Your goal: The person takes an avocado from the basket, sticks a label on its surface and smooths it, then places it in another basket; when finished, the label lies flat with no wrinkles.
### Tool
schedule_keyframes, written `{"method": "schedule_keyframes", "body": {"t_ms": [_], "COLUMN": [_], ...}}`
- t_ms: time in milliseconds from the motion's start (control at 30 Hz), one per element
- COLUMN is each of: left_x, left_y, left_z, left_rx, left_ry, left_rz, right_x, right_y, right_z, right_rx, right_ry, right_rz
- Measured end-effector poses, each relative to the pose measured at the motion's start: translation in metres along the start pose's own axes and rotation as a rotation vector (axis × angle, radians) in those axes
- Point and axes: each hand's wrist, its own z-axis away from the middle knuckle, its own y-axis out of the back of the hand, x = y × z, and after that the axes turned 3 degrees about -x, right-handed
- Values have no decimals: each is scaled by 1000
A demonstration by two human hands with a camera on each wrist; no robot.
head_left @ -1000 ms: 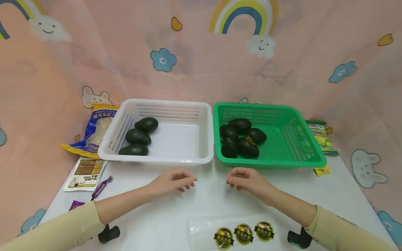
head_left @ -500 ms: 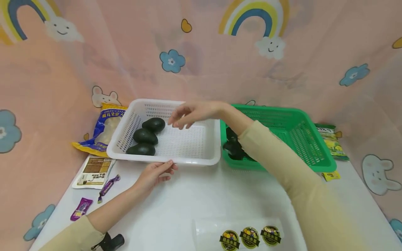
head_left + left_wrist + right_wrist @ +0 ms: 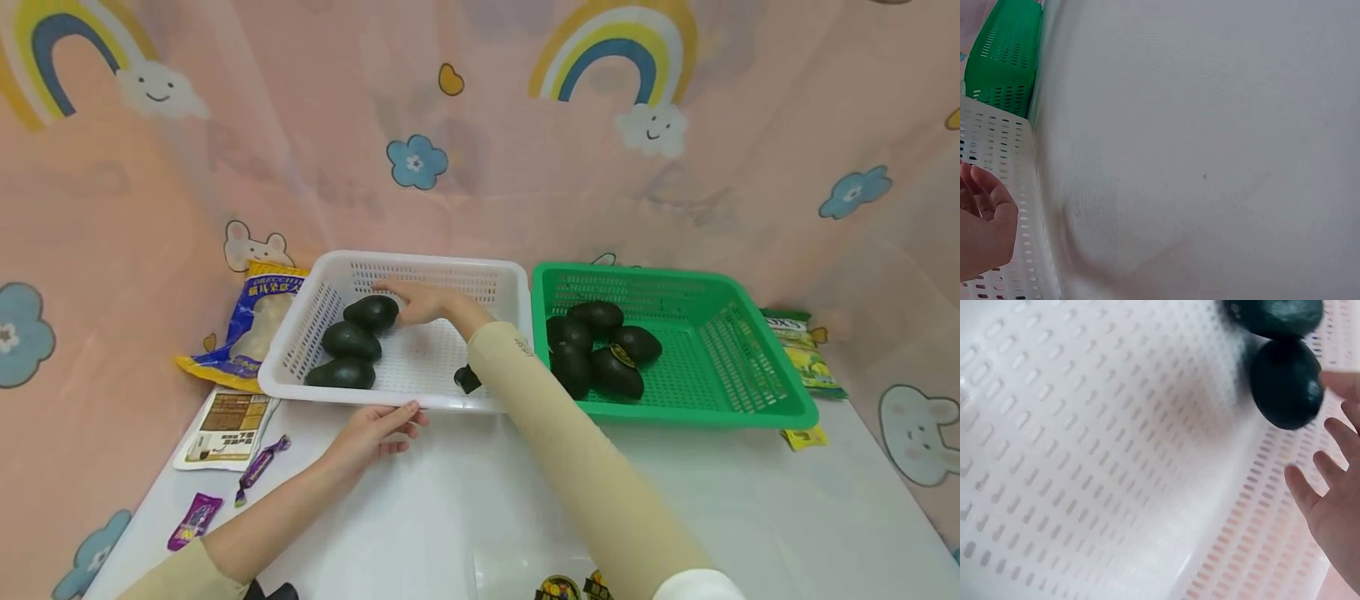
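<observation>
Three dark green avocados lie at the left side of a white basket (image 3: 450, 402). My right hand (image 3: 423, 302) reaches into that basket, fingers spread beside the rearmost avocado (image 3: 371, 312). In the right wrist view a fingertip comes right up to this avocado (image 3: 1288, 384), the other fingers standing apart from it. My left hand (image 3: 367, 437) holds the front rim of the white basket, thumb at the rim and fingers beneath. The left wrist view catches its curled fingers against the perforated wall.
A green basket (image 3: 697, 417) with several avocados, one labelled, adjoins on the right. Left of the white basket lie a blue-yellow bag (image 3: 251, 333), a white packet (image 3: 225, 429) and purple-wrapped sweets (image 3: 258, 471). Round stickers on a clear sheet (image 3: 502, 571) lie in front.
From above the table, my right hand has crossed left into the white basket and down beside the rear avocado. My left hand has moved to the basket's front rim.
</observation>
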Motion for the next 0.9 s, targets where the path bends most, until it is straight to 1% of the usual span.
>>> {"method": "schedule_keyframes", "body": {"t_ms": [67, 133, 200, 233, 267, 300, 433, 467, 533, 733, 800, 900], "left_x": [-1, -1, -2, -2, -2, -2, -2, -2, -2, -1, 0, -1], "left_y": [-1, -1, -1, -1, 0, 0, 0, -1, -1, 1, 2, 2], "left_z": [1, 2, 2, 2, 2, 2, 1, 1, 1, 2, 2, 1], "left_rx": [-3, -8, -5, -2, 2, 7, 16, 16, 10, 3, 4, 2], "left_ry": [-4, -9, -14, -18, -20, -22, -21, -19, -17, -20, -18, -14], "left_rz": [-2, -3, -4, -5, -5, -5, -8, -7, -6, -24, -29, -32], "right_x": [1, 1, 1, 1, 1, 1, 6, 8, 11, 13, 13, 12], "right_y": [-7, -9, -10, -10, -10, -10, -13, -14, -15, -15, -15, -16], "right_z": [-2, -2, -1, -1, -1, 0, 1, 1, 2, 9, 11, 14], "right_rx": [68, 179, 274, 300, 301, 279, 101, 66, 24, -11, -58, -174], "right_ry": [-15, -31, -34, -32, -21, -7, 13, 8, -7, -34, -45, -64], "right_rz": [10, 16, -21, -23, -7, 26, 108, 113, 103, 23, -33, -159]}}
